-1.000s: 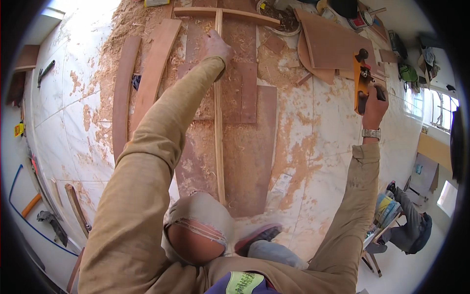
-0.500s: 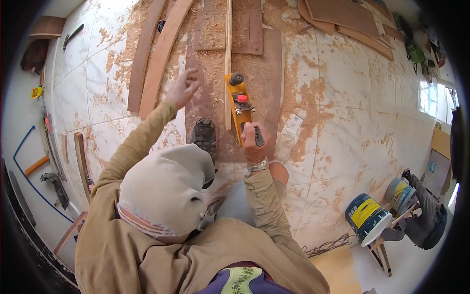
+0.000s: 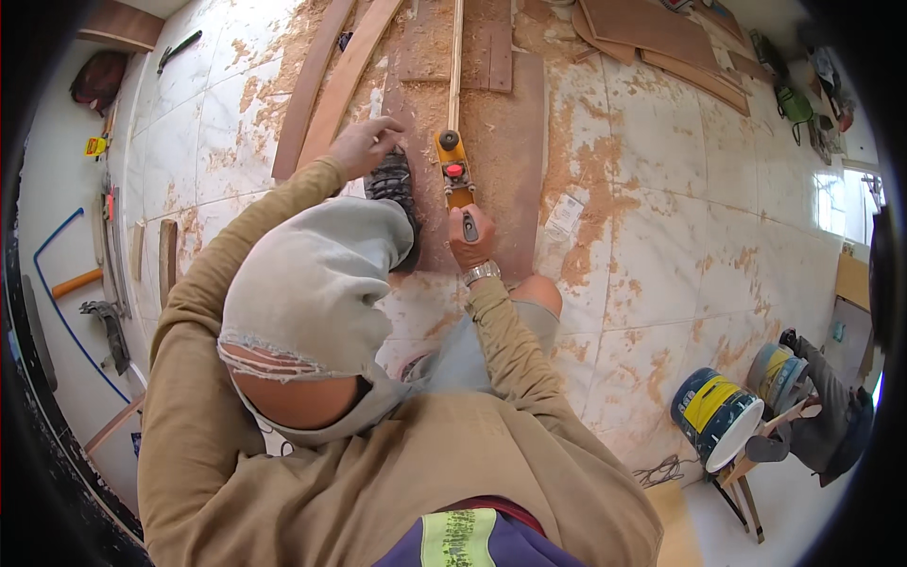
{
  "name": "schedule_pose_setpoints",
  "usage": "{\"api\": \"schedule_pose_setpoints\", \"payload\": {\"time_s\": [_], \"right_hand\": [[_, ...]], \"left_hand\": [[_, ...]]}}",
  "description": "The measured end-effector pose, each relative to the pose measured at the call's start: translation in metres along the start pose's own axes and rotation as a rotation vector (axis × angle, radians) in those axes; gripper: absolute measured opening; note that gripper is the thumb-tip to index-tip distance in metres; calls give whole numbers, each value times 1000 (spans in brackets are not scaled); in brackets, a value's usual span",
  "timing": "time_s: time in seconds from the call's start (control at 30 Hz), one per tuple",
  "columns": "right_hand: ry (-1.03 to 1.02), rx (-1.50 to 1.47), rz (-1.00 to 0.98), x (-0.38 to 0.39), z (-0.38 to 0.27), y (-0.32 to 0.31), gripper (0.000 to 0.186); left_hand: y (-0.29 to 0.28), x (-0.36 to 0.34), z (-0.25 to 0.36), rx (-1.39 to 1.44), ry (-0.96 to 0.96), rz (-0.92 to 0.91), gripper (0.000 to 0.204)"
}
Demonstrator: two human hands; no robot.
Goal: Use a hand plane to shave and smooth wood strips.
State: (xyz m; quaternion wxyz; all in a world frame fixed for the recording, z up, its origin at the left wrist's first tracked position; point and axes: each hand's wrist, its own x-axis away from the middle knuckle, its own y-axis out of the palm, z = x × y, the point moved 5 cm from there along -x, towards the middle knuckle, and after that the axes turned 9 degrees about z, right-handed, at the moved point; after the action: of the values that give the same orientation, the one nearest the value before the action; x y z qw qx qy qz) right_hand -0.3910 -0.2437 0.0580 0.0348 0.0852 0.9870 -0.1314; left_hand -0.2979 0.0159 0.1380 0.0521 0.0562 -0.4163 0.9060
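My right hand [image 3: 471, 236] is wrapped round the rear handle of a yellow hand plane [image 3: 456, 196], which has a dark front knob and a red part on top. The plane points straight away from me, in line with a long narrow wood strip [image 3: 457, 66]. Its body hides the strip's near end. Under both lies a wide reddish-brown board [image 3: 524, 180] scattered with shavings. Empty, with fingers apart and slightly bent, my left hand [image 3: 367, 148] hovers by the toe of my dark shoe [image 3: 393, 189], left of the plane.
Two long planks [image 3: 351, 80] lie at the far left, and stacked wood panels [image 3: 652, 42] at the far right. Shavings cover much of the tiled floor. A clear plastic bottle [image 3: 564, 219] lies right of the board. Paint buckets [image 3: 713, 406] stand at the lower right.
My right hand has drawn the plane nearer to me and turned it from slanted to straight, over the strip's line. My left hand has come beside my shoe. The whole view has shifted slightly.
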Motion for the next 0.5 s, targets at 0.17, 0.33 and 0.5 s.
{"api": "schedule_pose_setpoints", "payload": {"time_s": [0.17,0.33,0.5], "right_hand": [[-40,-2,-66,40,-17,-26,21],[42,124,-122,13,-4,-7,19],[2,68,-34,-171,-20,85,21]], "left_hand": [[101,-20,42,-65,194,-185,43],[120,-50,16,13,149,-182,30],[74,-229,-18,26,260,61,18]]}}
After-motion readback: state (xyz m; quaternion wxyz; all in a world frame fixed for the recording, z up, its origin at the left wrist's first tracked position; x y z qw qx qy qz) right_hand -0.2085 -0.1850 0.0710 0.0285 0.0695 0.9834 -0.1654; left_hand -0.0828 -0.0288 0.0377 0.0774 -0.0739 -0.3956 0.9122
